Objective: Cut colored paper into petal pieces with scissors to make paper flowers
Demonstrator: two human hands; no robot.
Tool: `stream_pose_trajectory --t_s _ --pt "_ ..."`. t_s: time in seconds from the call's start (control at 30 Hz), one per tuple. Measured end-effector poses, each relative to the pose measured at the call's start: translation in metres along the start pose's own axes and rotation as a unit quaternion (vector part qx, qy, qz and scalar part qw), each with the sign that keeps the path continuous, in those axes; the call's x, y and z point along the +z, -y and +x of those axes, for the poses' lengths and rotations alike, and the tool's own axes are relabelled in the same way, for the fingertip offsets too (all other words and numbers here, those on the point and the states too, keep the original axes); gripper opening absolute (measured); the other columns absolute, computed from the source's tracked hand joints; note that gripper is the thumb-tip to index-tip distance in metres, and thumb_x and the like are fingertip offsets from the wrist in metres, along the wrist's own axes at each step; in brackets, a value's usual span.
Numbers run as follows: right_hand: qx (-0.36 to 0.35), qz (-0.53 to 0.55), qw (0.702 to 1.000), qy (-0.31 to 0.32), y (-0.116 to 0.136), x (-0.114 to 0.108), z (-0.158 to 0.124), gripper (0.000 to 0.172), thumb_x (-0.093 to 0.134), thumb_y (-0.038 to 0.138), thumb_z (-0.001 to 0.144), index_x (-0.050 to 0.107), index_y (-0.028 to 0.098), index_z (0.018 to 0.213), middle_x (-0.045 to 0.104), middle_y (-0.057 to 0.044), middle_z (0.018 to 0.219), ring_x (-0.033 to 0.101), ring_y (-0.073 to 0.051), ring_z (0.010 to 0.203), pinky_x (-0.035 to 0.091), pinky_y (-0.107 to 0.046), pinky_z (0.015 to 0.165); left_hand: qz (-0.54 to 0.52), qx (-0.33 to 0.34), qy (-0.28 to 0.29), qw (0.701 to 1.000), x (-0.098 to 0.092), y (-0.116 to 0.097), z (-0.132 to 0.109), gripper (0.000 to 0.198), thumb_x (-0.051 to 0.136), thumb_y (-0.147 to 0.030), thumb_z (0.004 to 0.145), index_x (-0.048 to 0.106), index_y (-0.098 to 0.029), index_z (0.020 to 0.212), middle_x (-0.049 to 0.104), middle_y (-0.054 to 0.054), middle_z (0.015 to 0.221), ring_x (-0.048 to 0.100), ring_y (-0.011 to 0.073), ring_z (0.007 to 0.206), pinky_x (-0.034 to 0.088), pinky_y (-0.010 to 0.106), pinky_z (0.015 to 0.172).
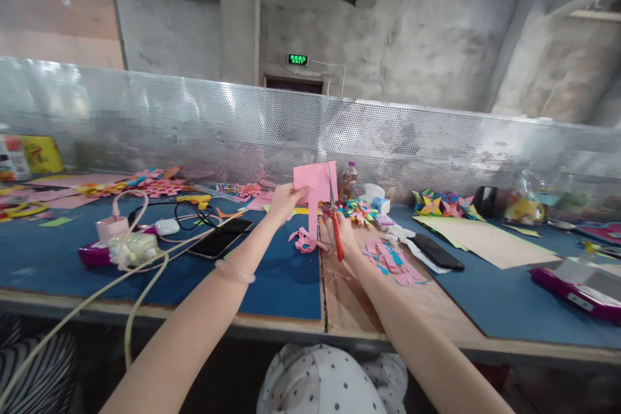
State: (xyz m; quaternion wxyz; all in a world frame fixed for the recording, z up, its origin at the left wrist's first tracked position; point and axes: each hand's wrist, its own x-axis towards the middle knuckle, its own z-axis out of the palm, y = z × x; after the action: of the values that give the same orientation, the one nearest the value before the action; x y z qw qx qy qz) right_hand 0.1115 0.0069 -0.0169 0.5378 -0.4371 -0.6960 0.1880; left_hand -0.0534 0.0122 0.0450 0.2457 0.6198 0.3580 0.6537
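Observation:
My left hand (pixel 285 199) pinches the left edge of a pink sheet of paper (pixel 314 184), held upright above the blue table. My right hand (pixel 342 228) grips red-handled scissors (pixel 334 220), their blades pointing up into the sheet's right side. A narrow pink strip hangs from the sheet down to a curled heap of pink strips (pixel 305 240) lying on the table below.
Paper scraps (pixel 391 260) and a black phone (pixel 435 251) lie to the right, beside a tan sheet (pixel 485 239). Folded paper stars (pixel 359 211), a small bottle (pixel 349 180), another phone (pixel 221 237), cables (pixel 145 265) and a purple device (pixel 577 287) crowd the table. A perforated metal screen (pixel 194 129) runs behind.

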Motion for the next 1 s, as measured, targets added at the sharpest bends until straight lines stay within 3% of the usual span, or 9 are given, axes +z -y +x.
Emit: stream_pose_trajectory --t_s 0.5,1.0 --pt "-0.02 -0.031 0.997 -0.066 0.0033 -0.0018 -0.0038 0.023 0.038 0.035 0.072 0.032 0.021 0.056 0.039 0.005 0.051 0.037 -0.011 0.049 0.026 -0.023 0.049 -0.013 -0.011 -0.003 1.0 0.0048 -0.0064 -0.0032 0.037 0.068 -0.039 0.06 0.07 -0.012 0.086 0.069 0.006 0.075 0.062 0.0206 0.071 0.048 0.033 0.069" --pt "-0.006 -0.016 0.998 -0.064 0.0089 -0.0028 -0.0049 0.024 0.039 0.033 0.07 0.034 0.02 0.051 0.035 0.004 0.046 0.034 -0.01 0.048 0.023 -0.022 0.045 -0.026 -0.021 0.002 0.999 0.0039 -0.0052 -0.0028 0.038 0.068 -0.041 0.061 0.07 -0.011 0.085 0.069 0.007 0.074 0.062 0.0191 0.064 0.05 0.032 0.062"
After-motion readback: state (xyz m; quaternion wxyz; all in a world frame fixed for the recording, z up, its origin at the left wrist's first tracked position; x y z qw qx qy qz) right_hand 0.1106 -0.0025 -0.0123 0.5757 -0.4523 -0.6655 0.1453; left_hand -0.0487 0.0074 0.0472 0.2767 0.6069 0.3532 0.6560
